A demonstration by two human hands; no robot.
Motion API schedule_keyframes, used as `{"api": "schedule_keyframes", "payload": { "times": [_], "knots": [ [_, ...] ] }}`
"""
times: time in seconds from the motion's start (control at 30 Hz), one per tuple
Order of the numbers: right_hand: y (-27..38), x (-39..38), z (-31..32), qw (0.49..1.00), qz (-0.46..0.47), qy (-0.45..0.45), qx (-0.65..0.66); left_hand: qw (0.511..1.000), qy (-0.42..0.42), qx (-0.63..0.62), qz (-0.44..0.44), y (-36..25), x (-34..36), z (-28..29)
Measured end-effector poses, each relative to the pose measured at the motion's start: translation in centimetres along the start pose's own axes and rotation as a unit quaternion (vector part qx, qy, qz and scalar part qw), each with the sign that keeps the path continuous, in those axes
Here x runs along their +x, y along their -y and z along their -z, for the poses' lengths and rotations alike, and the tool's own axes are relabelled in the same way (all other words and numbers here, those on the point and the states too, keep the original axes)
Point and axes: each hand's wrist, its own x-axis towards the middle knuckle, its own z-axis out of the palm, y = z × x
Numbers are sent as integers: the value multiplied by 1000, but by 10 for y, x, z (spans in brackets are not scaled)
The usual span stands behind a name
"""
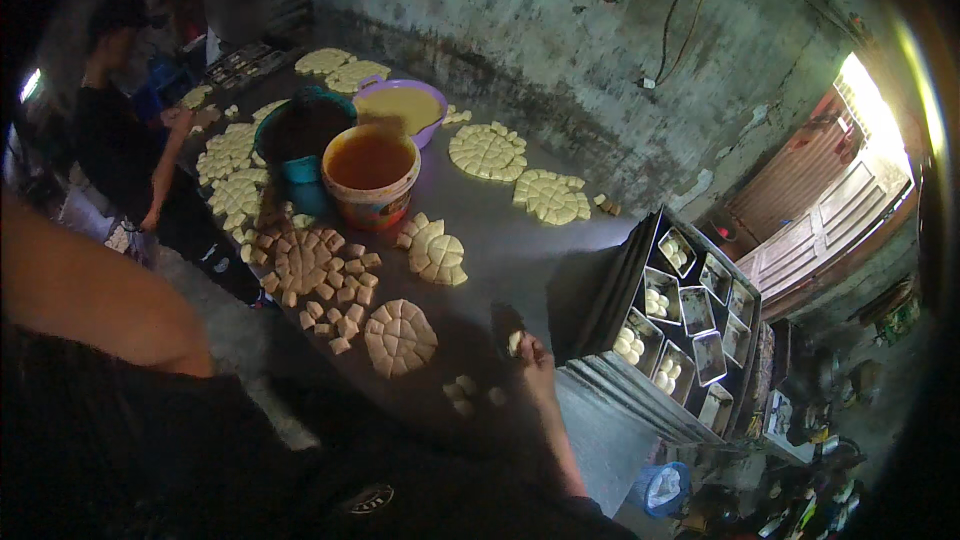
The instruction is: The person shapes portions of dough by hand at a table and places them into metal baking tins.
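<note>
Small pale dough piece [515,342], pinched at the tip of the R hand [536,368], over the dark, shiny-topped table [490,275]. L hand: out of frame; we can't tell its state. Just L of the R hand we note several loose, shaded dough lumps [458,393] and, farther L, a flat, round, brown dough disc [400,338] scored into segs. Beyond the hand, to its L, we find a white-and-red plastic bucket [372,208] w/ orange-brown contents [372,158], a teal plastic bucket [303,170] and a wide purple basin [430,133] w/ pale-yellow contents [410,108]. R of the hand, nearby, we see a dark, straight-sided tray [607,295] bearing rect. metal tins [709,358], some w/ white dough balls [629,345]. Far L of the hand, a co-worker in black [112,115] stands tableside.
</note>
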Motion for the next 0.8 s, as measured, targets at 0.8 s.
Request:
{"api": "schedule_keyframes", "payload": {
  "times": [0.8],
  "knots": [
    [244, -64, -46, 935, 27, 250, 251, 960, 194, 10, 204, 59, -408, -125]
  ]
}}
